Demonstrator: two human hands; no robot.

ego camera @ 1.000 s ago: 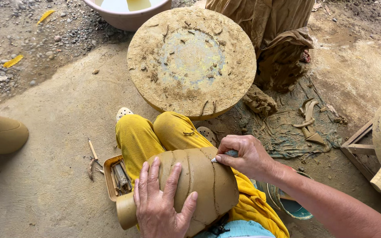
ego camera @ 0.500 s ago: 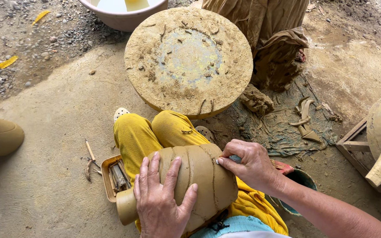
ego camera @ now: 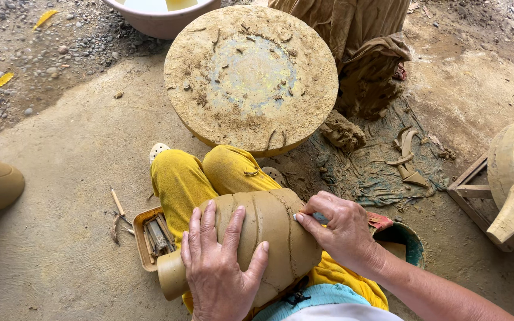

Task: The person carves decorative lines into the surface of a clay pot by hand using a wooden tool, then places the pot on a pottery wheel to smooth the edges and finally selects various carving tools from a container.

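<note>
We hold a wet clay jar (ego camera: pixel 269 238) lying across our lap, long axis slanting, its narrow neck pointing down-left toward a tray of tools (ego camera: pixel 150 238). Our left hand (ego camera: pixel 218 267) lies spread flat on its belly; our right hand (ego camera: pixel 340 229) pinches a small tool against its shoulder. The clay-caked wheel (ego camera: pixel 251 77) stands beyond our knees, a small bucket (ego camera: pixel 408 241) just right.

view: head, single camera | position: worn on the person's head | facing: steeply down over the lap to the floor (ego camera: pixel 60 261) | range: close to both hands, clay-caked round wheel (ego camera: pixel 251 77) just beyond knees | overlap: none, single view
</note>
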